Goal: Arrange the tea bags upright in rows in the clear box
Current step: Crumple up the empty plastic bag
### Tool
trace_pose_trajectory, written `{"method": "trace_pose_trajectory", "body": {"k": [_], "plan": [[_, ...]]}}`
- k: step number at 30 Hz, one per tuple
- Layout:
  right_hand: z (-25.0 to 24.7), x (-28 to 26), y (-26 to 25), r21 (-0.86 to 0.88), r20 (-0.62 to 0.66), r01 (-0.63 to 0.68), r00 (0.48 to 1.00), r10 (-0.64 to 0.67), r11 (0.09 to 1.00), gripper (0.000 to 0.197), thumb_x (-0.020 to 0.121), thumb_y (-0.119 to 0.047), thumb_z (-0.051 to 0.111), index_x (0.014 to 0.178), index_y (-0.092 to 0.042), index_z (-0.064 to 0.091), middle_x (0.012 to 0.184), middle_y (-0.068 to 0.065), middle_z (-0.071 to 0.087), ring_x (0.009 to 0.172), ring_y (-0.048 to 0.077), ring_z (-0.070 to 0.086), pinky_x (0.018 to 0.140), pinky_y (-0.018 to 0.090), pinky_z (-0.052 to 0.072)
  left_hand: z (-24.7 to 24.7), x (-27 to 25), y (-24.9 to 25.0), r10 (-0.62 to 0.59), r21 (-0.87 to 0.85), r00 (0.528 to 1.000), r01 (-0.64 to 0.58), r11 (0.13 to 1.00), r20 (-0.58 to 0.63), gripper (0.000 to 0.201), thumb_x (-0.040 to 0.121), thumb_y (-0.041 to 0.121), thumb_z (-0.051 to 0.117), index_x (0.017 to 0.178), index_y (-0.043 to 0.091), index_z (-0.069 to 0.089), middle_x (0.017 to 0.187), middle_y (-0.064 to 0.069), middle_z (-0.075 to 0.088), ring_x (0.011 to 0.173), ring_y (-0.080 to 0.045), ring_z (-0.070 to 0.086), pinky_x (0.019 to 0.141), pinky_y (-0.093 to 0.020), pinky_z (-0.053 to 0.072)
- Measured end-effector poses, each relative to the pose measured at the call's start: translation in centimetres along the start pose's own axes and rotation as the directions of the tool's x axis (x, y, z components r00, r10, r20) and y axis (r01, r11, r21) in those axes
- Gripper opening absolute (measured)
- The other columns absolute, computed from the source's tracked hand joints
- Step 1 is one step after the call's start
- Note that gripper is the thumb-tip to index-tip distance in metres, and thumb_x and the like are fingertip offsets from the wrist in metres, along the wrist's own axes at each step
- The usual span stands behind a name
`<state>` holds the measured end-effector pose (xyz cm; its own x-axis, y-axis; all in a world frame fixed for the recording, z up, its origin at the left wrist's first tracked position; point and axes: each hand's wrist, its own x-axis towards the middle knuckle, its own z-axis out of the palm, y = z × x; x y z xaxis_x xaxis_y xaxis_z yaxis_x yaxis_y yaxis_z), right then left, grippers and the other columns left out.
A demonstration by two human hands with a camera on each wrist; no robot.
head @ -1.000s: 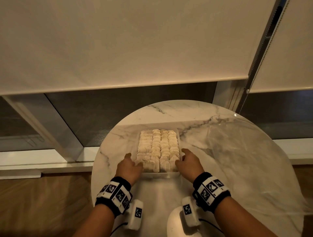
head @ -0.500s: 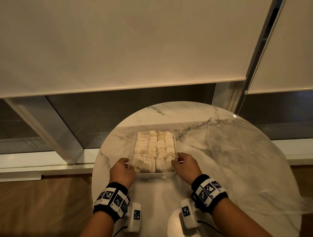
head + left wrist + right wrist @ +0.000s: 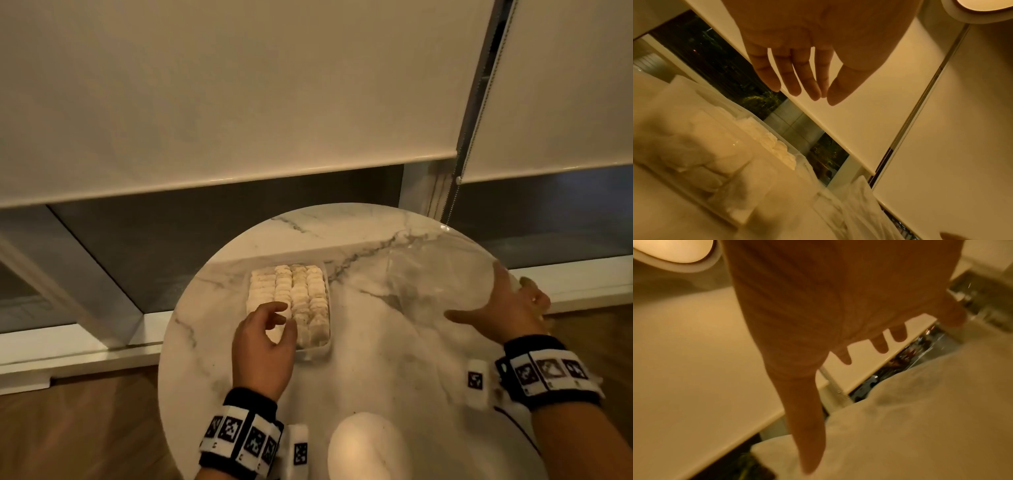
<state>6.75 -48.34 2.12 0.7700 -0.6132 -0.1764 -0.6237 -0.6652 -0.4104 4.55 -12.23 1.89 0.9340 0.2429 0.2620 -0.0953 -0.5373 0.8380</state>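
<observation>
A clear rectangular plastic box (image 3: 323, 346) stands left of centre on the round white marble counter (image 3: 394, 359), packed with pale cream tea bags (image 3: 301, 291) standing upright in four rows that run from near to far. The left hand (image 3: 263, 342) hovers over the box's near left corner; its fingers (image 3: 789, 76) are loosely extended, slightly apart and holding nothing. The right hand (image 3: 507, 311) reaches out to the far right edge of the counter, thumb and fingers (image 3: 881, 344) spread wide over a crumpled sheet of clear plastic film (image 3: 438, 277) lying there; whether it touches the film cannot be told. Both wrists wear black bands with square black-and-white markers (image 3: 239, 435). Cream roller blinds (image 3: 222, 96) hang beyond the counter.
</observation>
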Motion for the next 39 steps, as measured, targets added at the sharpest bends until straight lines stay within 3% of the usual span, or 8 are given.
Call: {"method": "trace_pose_trajectory", "body": {"k": [3,6,17,22,29,32,35,39], "plan": [[0.6,3.1,3.2,-0.042,0.139,-0.188,0.971,0.192,0.981,0.176,0.024,-0.066,0.094,0.155,-0.032,-0.019,0.166,0.015,-0.004,0.151,0.044,-0.003,0.117,0.068,0.017,0.7,-0.4,0.5,-0.001,-0.035,1.0,0.002,0.999,0.024,0.021,0.084,0.018,0.074,0.099,0.032,0.069,0.085,0.012,0.068,0.087,0.002,0.059,0.075,-0.031,0.052],[2.5,3.5,5.0,-0.194,0.241,-0.187,0.943,0.231,0.963,0.184,0.008,-0.078,0.086,0.157,-0.022,-0.007,0.165,0.019,0.006,0.15,0.043,0.012,0.118,0.059,0.028,1.2,-1.0,0.6,0.022,-0.048,0.997,-0.019,0.999,0.074,0.022,0.084,0.016,0.074,0.102,0.028,0.07,0.09,0.012,0.068,0.089,0.003,0.059,0.076,-0.026,0.05],[4.9,-2.4,1.4,-0.304,0.293,0.364,0.915,-0.277,0.88,0.037,0.096,-0.024,0.044,0.133,-0.028,0.053,0.13,0.006,0.06,0.119,0.03,0.059,0.105,0.043,0.045,1.8,-2.5,2.7,0.068,-0.036,0.951,-0.06,0.998,0.3,0.029,0.081,0.02,0.077,0.104,0.035,0.067,0.102,0.015,0.066,0.093,-0.004,0.059,0.08,-0.023,0.05],[4.3,-6.6,-0.7,-0.03,0.321,0.6,0.764,-0.561,0.8,0.037,0.094,-0.003,0.048,0.122,-0.02,0.064,0.122,0.005,0.068,0.114,0.022,0.064,0.096,0.027,0.047,1.3,-2.6,4.5,0.136,0.301,0.834,-0.338,0.892,0.534,0.102,0.069,0.039,0.082,0.151,0.044,0.022,0.149,0.005,0.035,0.136,-0.018,0.035,0.112,-0.035,0.035],[1.1,-12.6,-3.3,0.289,0.194,0.833,0.431,-0.881,0.471,0.054,0.077,0.009,0.044,0.106,-0.024,0.075,0.097,-0.021,0.056,0.102,0.009,0.06,0.088,0.023,0.05,1.3,-2.4,7.1,0.285,0.526,0.65,-0.748,0.406,0.704,0.146,0.058,0.074,0.076,0.148,0.039,-0.033,0.16,0.007,-0.035,0.147,-0.025,-0.033,0.117,-0.059,-0.015],[0.0,-13.9,-3.6,0.327,0.102,0.879,0.333,-0.937,0.348,0.05,0.074,0.006,0.043,0.099,-0.021,0.077,0.1,-0.009,0.066,0.099,0.01,0.062,0.085,0.029,0.053,1.2,-2.7,7.5,0.442,0.505,0.589,-0.808,0.303,0.676,0.14,0.055,0.081,0.066,0.159,0.023,-0.006,0.168,0.0,0.009,0.154,-0.025,-0.001,0.116,-0.064,-0.008],[-0.8,-14.4,-3.7,0.451,0.051,0.828,0.347,-0.936,0.332,0.051,0.077,0.006,0.043,0.106,-0.021,0.076,0.104,-0.014,0.066,0.102,0.002,0.061,0.09,0.022,0.051,1.1,-2.9,7.5,0.614,0.434,0.557,-0.828,0.356,0.559,0.125,0.06,0.054,0.077,0.159,0.014,0.012,0.119,0.004,0.066,0.123,-0.014,0.057,0.12,-0.053,0.006],[-1.7,-13.9,-3.0,0.391,0.036,0.797,0.488,-0.872,0.461,0.047,0.087,-0.012,0.053,0.125,-0.039,0.057,0.118,-0.015,0.066,0.111,0.004,0.061,0.095,0.029,0.051,-0.2,-1.7,7.1,0.555,0.446,0.584,-0.811,0.378,0.592,0.092,0.057,0.024,0.075,0.144,0.017,0.044,0.074,0.005,0.066,0.074,-0.018,0.066,0.105,-0.036,0.036]]}}
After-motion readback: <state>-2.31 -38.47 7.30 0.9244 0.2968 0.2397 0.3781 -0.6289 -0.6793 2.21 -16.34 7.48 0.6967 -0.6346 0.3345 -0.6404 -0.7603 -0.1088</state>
